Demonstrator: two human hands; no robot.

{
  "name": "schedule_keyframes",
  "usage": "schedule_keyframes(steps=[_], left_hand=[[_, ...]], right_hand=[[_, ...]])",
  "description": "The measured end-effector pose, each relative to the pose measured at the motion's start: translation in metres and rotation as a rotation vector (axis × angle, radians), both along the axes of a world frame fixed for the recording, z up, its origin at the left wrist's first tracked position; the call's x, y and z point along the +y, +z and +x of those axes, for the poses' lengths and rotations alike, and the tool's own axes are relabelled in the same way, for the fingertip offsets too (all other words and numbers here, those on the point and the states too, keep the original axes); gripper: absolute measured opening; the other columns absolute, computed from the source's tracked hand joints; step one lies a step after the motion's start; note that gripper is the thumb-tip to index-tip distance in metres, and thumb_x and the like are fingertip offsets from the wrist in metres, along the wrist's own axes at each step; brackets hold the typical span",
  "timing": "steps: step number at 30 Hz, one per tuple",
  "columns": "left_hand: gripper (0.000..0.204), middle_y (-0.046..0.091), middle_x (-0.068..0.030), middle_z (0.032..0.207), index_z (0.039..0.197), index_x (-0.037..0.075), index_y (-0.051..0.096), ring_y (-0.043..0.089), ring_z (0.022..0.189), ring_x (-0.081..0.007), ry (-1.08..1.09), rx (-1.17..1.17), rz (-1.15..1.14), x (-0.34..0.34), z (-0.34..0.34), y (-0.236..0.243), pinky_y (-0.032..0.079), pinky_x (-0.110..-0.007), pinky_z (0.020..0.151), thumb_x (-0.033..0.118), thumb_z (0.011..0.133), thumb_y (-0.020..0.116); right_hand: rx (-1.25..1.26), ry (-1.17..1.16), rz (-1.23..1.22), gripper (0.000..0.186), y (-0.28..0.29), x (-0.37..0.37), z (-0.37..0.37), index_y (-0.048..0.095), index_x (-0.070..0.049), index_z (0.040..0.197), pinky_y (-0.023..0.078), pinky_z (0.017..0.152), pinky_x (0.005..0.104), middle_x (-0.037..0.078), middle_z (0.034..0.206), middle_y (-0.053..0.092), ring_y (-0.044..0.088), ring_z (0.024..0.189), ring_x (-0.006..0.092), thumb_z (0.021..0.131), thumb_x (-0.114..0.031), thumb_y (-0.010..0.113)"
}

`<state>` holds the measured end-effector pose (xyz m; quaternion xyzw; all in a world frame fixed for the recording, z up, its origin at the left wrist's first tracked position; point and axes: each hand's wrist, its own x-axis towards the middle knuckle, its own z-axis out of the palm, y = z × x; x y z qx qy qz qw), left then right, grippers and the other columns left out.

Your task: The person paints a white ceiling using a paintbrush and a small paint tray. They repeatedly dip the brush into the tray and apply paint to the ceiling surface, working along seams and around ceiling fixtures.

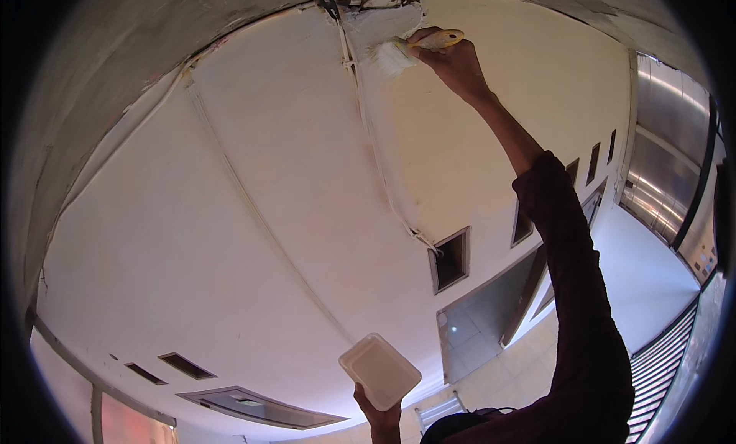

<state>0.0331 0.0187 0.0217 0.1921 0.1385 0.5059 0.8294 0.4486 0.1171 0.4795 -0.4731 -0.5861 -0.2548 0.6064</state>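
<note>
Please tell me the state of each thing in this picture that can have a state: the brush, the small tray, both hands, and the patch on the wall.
paintbrush: held up, bristles against the wall.
right hand: raised, closed on the brush handle.
white tray: held from below; contents hidden.
left hand: low, gripping the tray.
grey patch: rough, unlike the smooth wall around.

I'm reaching my right arm straight up and fully extended, dark sleeve sliding down to mid-forearm, wrist bare. My right hand (454, 59) is sitting up at the ceiling patch (383, 19), just beside it, fingers curling tight around a brush handle (438, 39), knuckles turning toward the patch. My left hand (377, 413) is hanging far below that patch, near the bottom edge, fingers pinching up around the underside of a small white tray (379, 370), wrist pointing upward.
</note>
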Motion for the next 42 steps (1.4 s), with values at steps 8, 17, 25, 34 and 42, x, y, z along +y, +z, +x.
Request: schedule_keyframes(steps=[8,17,25,34,42], left_hand=[[0.064,0.057,-0.0067,0.127,0.140,0.015,0.045,0.057,0.116,-0.0272,0.020,0.056,0.040,0.002,-0.010,0.000,0.053,-0.048,0.091,0.059,0.094,0.051],[0.067,0.055,-0.0081,0.127,0.140,0.014,0.044,0.056,0.116,-0.0269,0.008,0.025,-0.018,-0.003,-0.003,0.005,0.052,-0.047,0.091,0.061,0.092,0.052],[0.067,0.055,-0.0075,0.127,0.141,0.015,0.044,0.056,0.117,-0.0269,0.005,0.006,-0.017,0.002,-0.003,-0.004,0.051,-0.049,0.092,0.059,0.091,0.054],[0.065,0.056,-0.0067,0.128,0.140,0.015,0.045,0.056,0.117,-0.0270,-0.009,-0.001,-0.003,0.001,0.002,-0.001,0.053,-0.049,0.091,0.057,0.093,0.056],[0.068,0.056,-0.0067,0.132,0.143,0.016,0.044,0.056,0.120,-0.0286,-0.016,-0.004,-0.022,0.000,0.002,0.000,0.052,-0.052,0.094,0.055,0.090,0.061]], right_hand=[[-0.050,0.079,0.219,0.018,-0.020,-0.002,0.030,0.069,-0.004,0.110,0.053,0.082,0.0245,0.003,0.106,0.071,0.064,0.091,0.0088,0.093,-0.010,0.069],[-0.083,0.125,0.063,0.017,-0.031,0.001,0.006,0.070,-0.008,0.108,0.056,0.085,0.0261,0.001,0.109,0.073,0.068,0.093,0.0111,0.091,-0.008,0.068],[-0.246,-0.014,-0.061,0.016,-0.026,-0.038,0.016,0.070,-0.007,0.104,0.056,0.085,0.0304,0.003,0.104,0.073,0.069,0.092,0.0172,0.089,-0.007,0.068],[-0.468,-0.147,-0.085,0.015,0.030,-0.004,-0.028,0.069,-0.006,0.105,0.055,0.084,0.0283,0.004,0.103,0.074,0.069,0.091,0.0156,0.089,-0.007,0.069],[-0.404,0.034,0.012,0.017,-0.028,-0.014,0.001,0.067,-0.006,0.107,0.056,0.084,0.0285,0.004,0.110,0.072,0.069,0.093,0.0163,0.090,-0.002,0.067]])
